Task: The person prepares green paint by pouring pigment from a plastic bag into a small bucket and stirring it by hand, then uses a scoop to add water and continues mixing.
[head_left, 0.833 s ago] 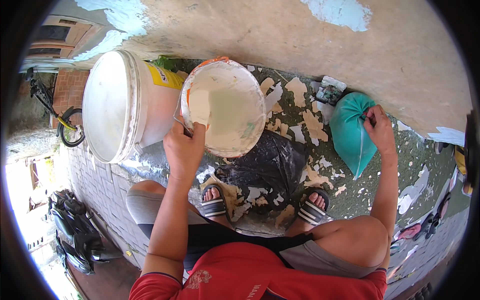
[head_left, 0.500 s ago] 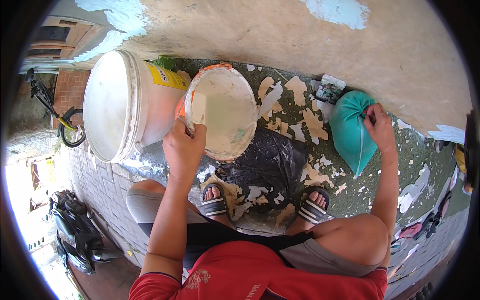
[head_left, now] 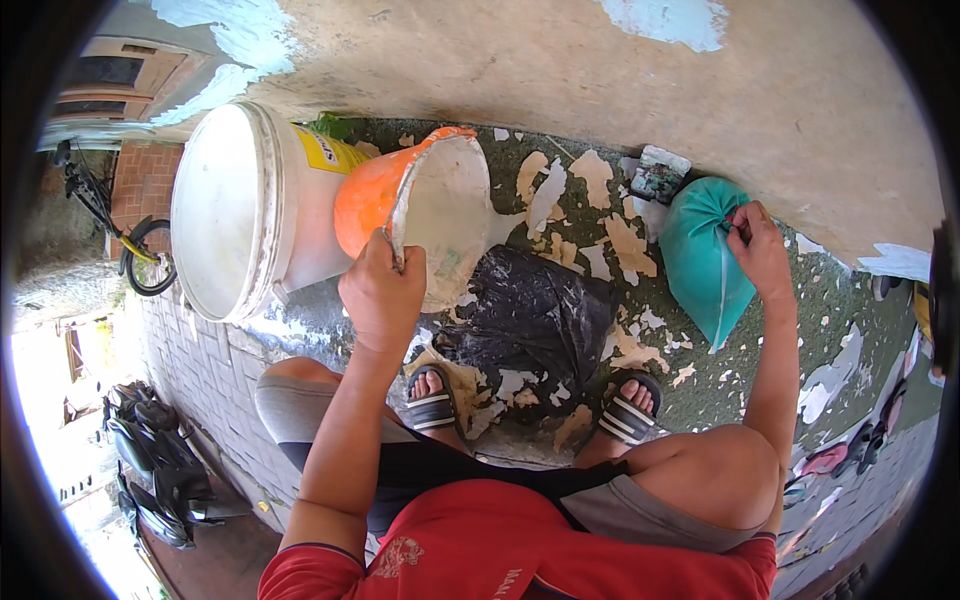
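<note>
My left hand (head_left: 382,290) is closed on the near rim of an orange bucket (head_left: 372,195). The bucket tilts to the right, its mouth facing the ground, and its inner wall is coated with pale residue. A pale patch, perhaps liquid, shows just beyond its lip; I cannot tell which. Behind it on the left stands a large white lidded bucket (head_left: 310,235) with a yellow label. At the right, my right hand (head_left: 758,250) pinches the gathered neck of a full green plastic bag (head_left: 700,255) resting on the ground.
A crumpled black plastic sheet (head_left: 545,320) lies before my sandalled feet. Peeled paint flakes (head_left: 628,248) litter the mossy ground. A small stained block (head_left: 660,174) sits against the peeling wall (head_left: 500,70). Further off are a bicycle (head_left: 145,255), a motorcycle (head_left: 150,455) and footwear (head_left: 825,460).
My left hand has tipped the orange bucket further to the right, so more of its orange outside shows. My right hand stays at the bag's neck.
</note>
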